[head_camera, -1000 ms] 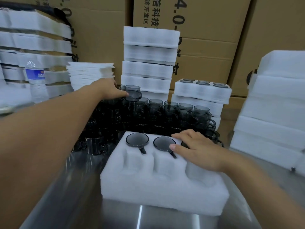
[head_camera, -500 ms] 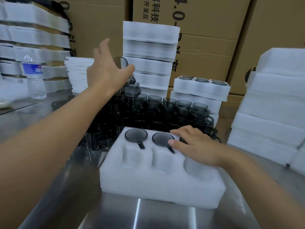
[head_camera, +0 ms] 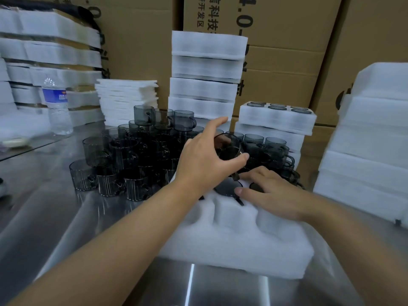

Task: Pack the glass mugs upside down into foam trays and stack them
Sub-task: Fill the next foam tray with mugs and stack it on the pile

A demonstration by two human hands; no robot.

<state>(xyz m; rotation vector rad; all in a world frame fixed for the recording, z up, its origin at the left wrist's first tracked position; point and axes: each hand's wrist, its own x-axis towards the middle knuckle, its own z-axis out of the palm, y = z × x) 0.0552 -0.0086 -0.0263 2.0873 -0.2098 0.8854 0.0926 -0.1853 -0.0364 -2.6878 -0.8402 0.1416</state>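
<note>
mug over foam tray

we see the left hand [head_camera: 205, 161] curled round a tilted glass mug [head_camera: 228, 146] just above the far edge of the foam tray [head_camera: 231, 246]. right hand [head_camera: 272, 194] lies flat on the tray, fingers relaxed, beside an upturned mug [head_camera: 227, 187] seated there.

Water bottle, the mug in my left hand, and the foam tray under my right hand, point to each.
water bottle [head_camera: 59, 115], head view, clear body below the blue label.
held mug [head_camera: 227, 147], head view, dark glass wall between fingers and thumb.
foam tray [head_camera: 231, 250], head view, bare front wall.
</note>
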